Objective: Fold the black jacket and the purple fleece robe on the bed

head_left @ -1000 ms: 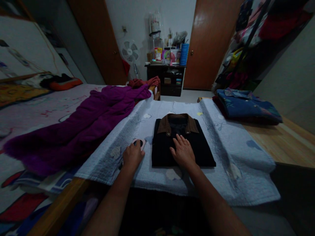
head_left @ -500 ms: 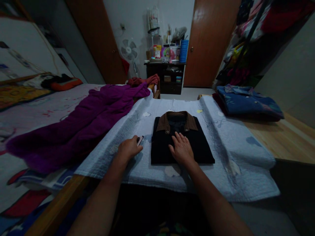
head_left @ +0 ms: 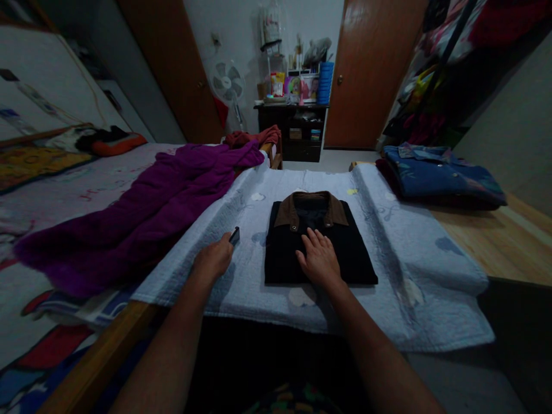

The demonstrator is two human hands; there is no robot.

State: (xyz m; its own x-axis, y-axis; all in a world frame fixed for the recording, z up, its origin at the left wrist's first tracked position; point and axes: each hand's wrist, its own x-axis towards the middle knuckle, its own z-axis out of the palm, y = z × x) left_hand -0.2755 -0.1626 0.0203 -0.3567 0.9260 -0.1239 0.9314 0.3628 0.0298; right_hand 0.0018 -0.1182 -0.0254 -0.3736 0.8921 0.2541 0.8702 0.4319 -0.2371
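Observation:
A folded black shirt [head_left: 280, 259] with a brown collar [head_left: 286, 214] lies on the light blue quilt [head_left: 245, 299], collar pointing away from me. My right hand [head_left: 319, 257] rests flat on its front, fingers loosely spread and pointing toward the collar. Left of the shirt, my left hand [head_left: 214, 257] is closed around a small flat object with a dark edge [head_left: 234, 236]. Only the object's end sticks out past the fingers, so I cannot make out its kind. This hand is apart from the shirt, above the quilt.
A purple garment [head_left: 146, 213] lies along the bed on the left. Folded blue denim clothing [head_left: 440, 172] sits on a wooden board [head_left: 466, 236] at the right. A fan [head_left: 227, 80] and a dark cabinet [head_left: 288, 149] stand at the back. Hanging clothes [head_left: 495, 29] fill the upper right.
My left hand has moved left, away from the shirt, and the object in it has turned, showing a darker side. My right hand remains on the shirt. The view has shifted slightly.

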